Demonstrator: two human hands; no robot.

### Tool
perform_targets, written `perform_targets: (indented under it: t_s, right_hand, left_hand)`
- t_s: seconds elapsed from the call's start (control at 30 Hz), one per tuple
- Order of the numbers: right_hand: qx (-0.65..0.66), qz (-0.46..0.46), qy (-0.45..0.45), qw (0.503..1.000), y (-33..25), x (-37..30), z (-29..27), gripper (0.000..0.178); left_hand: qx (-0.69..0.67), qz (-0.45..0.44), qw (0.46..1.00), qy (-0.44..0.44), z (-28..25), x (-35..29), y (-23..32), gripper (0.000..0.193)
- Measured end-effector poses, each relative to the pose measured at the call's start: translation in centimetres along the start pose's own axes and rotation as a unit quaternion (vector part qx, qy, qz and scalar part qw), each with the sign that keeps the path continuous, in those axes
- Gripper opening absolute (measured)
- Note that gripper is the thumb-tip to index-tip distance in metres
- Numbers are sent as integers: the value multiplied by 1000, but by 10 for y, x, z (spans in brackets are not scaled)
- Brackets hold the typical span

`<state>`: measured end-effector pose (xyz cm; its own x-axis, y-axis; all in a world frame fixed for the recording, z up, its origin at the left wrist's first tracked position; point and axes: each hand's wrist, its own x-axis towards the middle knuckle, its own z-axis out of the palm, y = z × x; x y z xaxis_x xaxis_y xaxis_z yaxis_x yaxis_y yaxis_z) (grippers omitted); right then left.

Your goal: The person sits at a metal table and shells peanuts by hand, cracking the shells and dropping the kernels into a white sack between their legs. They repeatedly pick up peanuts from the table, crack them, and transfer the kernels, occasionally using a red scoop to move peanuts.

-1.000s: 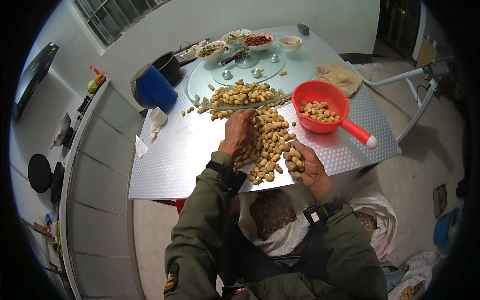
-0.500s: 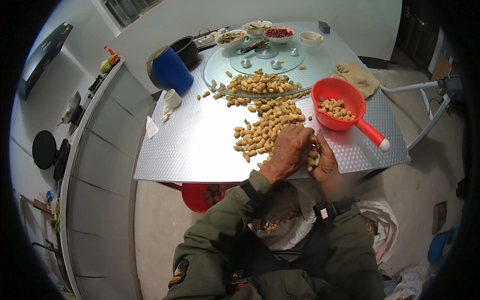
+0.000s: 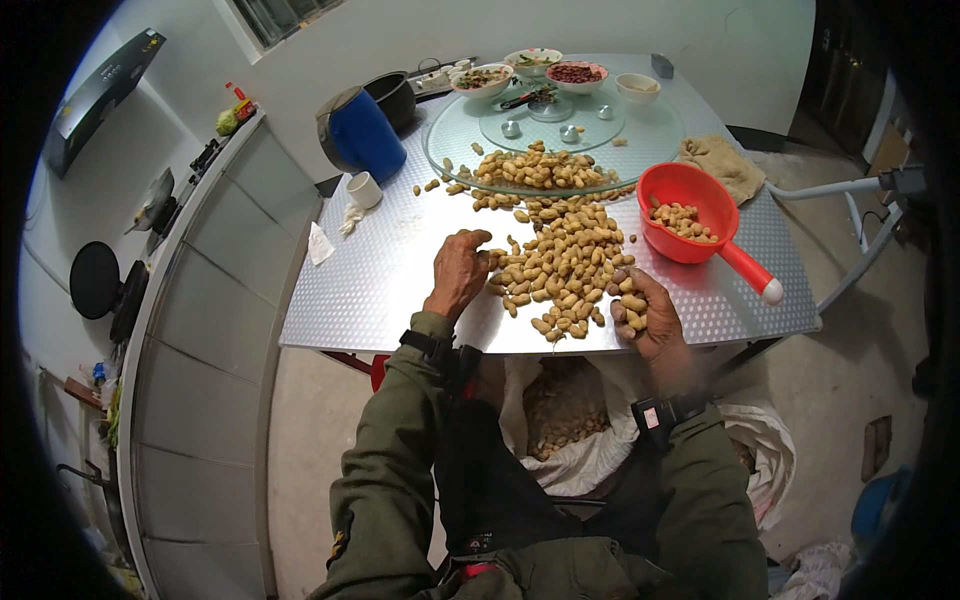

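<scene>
Resting both hands, left hand (image 3: 458, 272) and right hand (image 3: 645, 318), against peanuts (image 3: 565, 262).

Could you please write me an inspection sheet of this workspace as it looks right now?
Surface: metal table, bare at left.
Job's things: pile of peanuts; red scoop bowl with some inside; white sack below the edge.
Clutter: glass turntable, food bowls, blue jug, white cup, cloth.
Hands: left hand at the pile's edge; right hand cupping peanuts.
Cables: nothing seen.
Surroundings: counter, concrete floor.
</scene>
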<state>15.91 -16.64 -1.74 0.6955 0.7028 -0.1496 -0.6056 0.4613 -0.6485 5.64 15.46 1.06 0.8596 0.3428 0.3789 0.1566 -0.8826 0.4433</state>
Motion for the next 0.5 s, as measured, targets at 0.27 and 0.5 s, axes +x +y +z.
perform_targets:
  t_s: [0.27,0.5]
  right_hand:
    - [-16,-6,0,1000,0,0,3,31]
    - [-44,-1,13,999,2,1,2,33]
  left_hand:
    - [54,32,997,-50,17,11,-13,24]
    - [-55,56,996,-30,14,3,3,16]
